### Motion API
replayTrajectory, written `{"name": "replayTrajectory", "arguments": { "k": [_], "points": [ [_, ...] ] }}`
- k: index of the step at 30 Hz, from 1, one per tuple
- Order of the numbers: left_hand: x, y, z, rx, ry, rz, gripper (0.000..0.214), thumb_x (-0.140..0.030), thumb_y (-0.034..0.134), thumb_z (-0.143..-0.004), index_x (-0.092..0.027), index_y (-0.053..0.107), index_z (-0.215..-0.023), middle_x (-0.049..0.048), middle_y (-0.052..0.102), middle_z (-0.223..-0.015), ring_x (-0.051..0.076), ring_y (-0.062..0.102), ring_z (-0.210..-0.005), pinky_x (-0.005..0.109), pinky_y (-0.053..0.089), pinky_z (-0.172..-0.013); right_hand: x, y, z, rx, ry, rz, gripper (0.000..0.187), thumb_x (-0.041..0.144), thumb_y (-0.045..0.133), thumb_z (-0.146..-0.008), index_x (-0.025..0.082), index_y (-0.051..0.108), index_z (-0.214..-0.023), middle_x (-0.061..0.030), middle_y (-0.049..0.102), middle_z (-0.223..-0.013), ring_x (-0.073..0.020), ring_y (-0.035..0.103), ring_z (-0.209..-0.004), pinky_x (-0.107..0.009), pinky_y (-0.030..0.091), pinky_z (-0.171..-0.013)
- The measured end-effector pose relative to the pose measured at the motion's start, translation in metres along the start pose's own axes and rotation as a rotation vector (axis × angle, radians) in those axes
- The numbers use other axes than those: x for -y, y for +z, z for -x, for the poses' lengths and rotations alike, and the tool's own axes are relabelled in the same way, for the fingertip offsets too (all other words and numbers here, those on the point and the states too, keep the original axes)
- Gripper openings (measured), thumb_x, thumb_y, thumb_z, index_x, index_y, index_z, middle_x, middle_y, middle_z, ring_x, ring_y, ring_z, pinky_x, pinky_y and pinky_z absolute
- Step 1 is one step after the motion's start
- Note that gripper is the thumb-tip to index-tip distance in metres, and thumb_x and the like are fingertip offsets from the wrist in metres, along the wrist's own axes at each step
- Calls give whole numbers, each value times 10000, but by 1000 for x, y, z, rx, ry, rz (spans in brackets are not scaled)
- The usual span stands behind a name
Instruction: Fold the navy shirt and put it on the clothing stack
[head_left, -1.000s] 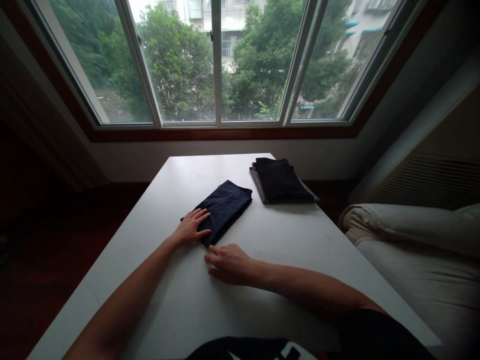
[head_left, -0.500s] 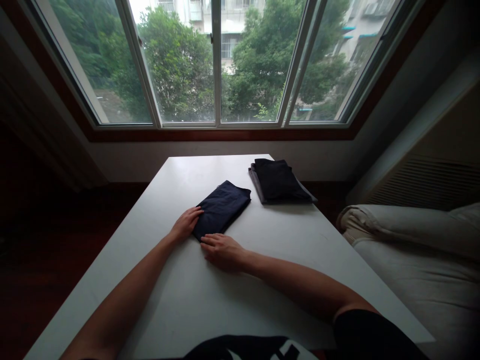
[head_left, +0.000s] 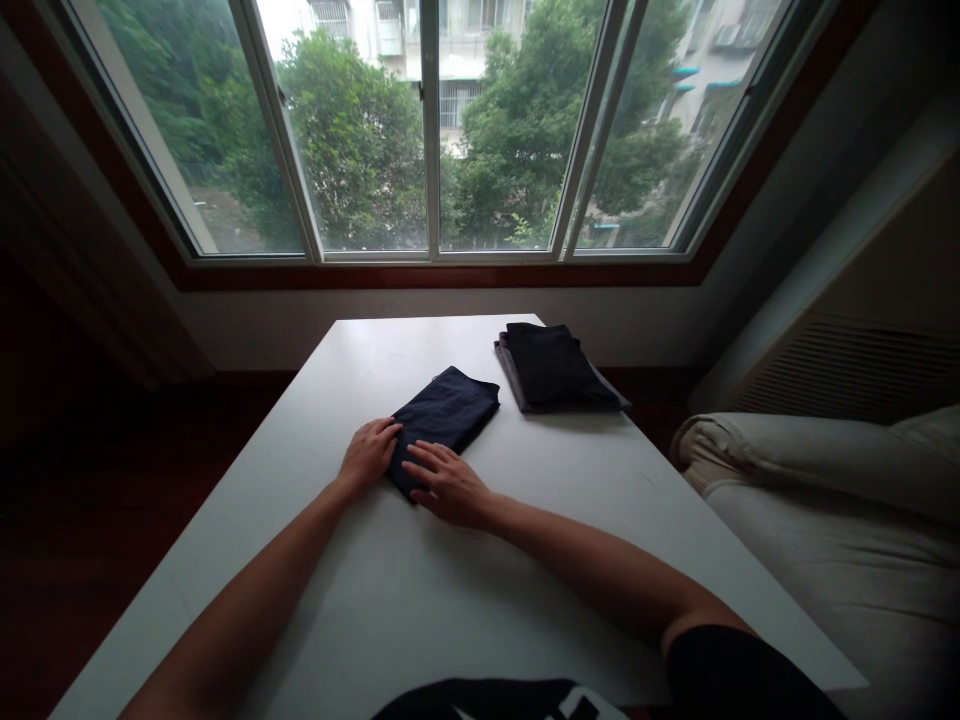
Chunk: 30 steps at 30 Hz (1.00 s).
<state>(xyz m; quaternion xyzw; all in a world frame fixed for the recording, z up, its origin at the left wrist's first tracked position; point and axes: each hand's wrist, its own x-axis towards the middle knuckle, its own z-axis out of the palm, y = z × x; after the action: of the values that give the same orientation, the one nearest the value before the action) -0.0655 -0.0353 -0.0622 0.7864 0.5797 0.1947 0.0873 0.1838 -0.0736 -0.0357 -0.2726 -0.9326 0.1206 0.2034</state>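
Observation:
A dark navy folded garment (head_left: pixel 454 405) lies at a slant on the white table (head_left: pixel 420 610); its exact kind cannot be made out. My left hand (head_left: pixel 367 452) rests along its left edge, fingertips on the cloth. Over the near end of the garment, my right hand (head_left: pixel 450 485) is spread with fingers apart, palm down. Neither hand grips the cloth. Beyond it to the right sits a stack of folded clothes (head_left: pixel 551 365), black on top with grey beneath.
A pale cushioned sofa (head_left: pixel 825 470) stands along the right side of the table. Behind the table's far edge is a wall with a wide window (head_left: pixel 431 150). The folded stack reaches the table's right edge.
My right hand has moved from the garment's near edge up onto the cloth, and its fingers have spread. My left hand stays nearly in place at the left edge.

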Motion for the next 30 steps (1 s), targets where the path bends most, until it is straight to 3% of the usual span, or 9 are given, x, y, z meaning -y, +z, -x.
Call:
{"name": "replayTrajectory", "arguments": {
  "k": [3, 8, 15, 18, 22, 25, 27, 30],
  "points": [
    [-14, 1, 2, 20, 1, -32, 493, -442, 507, -1003, -243, 557, -1452, 107, 469, -1561, 322, 430, -1430, 537, 291, -1225, -20, 9, 1, 83, 191, 44, 621, 499, 491, -1035, 183, 414, -1564, -161, 310, -1649, -299, 238, -1541, -533, 230, -1232],
    [-34, 4, 10, 169, 152, -67, 701, -560, 540, -981, -263, 368, -1592, 100, 223, -1695, 342, 226, -1545, 568, 161, -1256, -66, 12, 1, 136, 416, 89, 611, 503, 378, -1063, 190, 385, -1588, -133, 270, -1669, -290, 193, -1559, -517, 155, -1253],
    [-43, -2, 13, 297, 252, -94, 747, -608, 529, -973, -290, 319, -1615, 81, 214, -1700, 327, 160, -1568, 574, 44, -1265, -139, -2, 10, 130, 752, 160, 614, 473, 365, -1062, 171, 362, -1597, -138, 252, -1674, -282, 194, -1558, -502, 132, -1249],
    [-44, -4, 12, 332, 293, -77, 793, -631, 549, -955, -291, 293, -1624, 82, 195, -1704, 325, 172, -1567, 558, 63, -1268, -139, -3, 10, 87, 746, 202, 619, 480, 373, -1056, 156, 387, -1583, -145, 251, -1673, -285, 185, -1560, -499, 117, -1252],
    [-38, -4, 10, 331, 327, -41, 848, -667, 568, -930, -263, 299, -1625, 98, 142, -1713, 331, 179, -1565, 533, 112, -1272, -113, 3, 5, 43, 522, 201, 692, 556, 383, -1040, 150, 354, -1600, -138, 242, -1677, -277, 158, -1567, -485, 86, -1264],
    [-30, -1, 9, 281, 280, -47, 838, -663, 548, -940, -236, 311, -1621, 108, 156, -1710, 324, 177, -1566, 526, 117, -1274, -99, 8, 2, 102, 375, 141, 766, 633, 404, -1011, 176, 315, -1620, -119, 243, -1679, -270, 160, -1568, -469, 99, -1269],
    [-26, 1, 9, 254, 247, -54, 847, -661, 565, -930, -242, 311, -1621, 101, 175, -1707, 325, 177, -1565, 525, 111, -1275, -101, 10, 3, 150, 389, 118, 816, 676, 427, -986, 183, 305, -1624, -121, 236, -1680, -277, 158, -1569, -465, 101, -1269],
    [-24, 3, 9, 241, 221, -58, 874, -687, 584, -901, -258, 324, -1616, 89, 191, -1705, 334, 186, -1561, 523, 113, -1274, -120, 8, 6, 168, 556, 136, 850, 703, 420, -975, 169, 297, -1625, -138, 211, -1686, -292, 144, -1570, -473, 83, -1265]
  ]
}}
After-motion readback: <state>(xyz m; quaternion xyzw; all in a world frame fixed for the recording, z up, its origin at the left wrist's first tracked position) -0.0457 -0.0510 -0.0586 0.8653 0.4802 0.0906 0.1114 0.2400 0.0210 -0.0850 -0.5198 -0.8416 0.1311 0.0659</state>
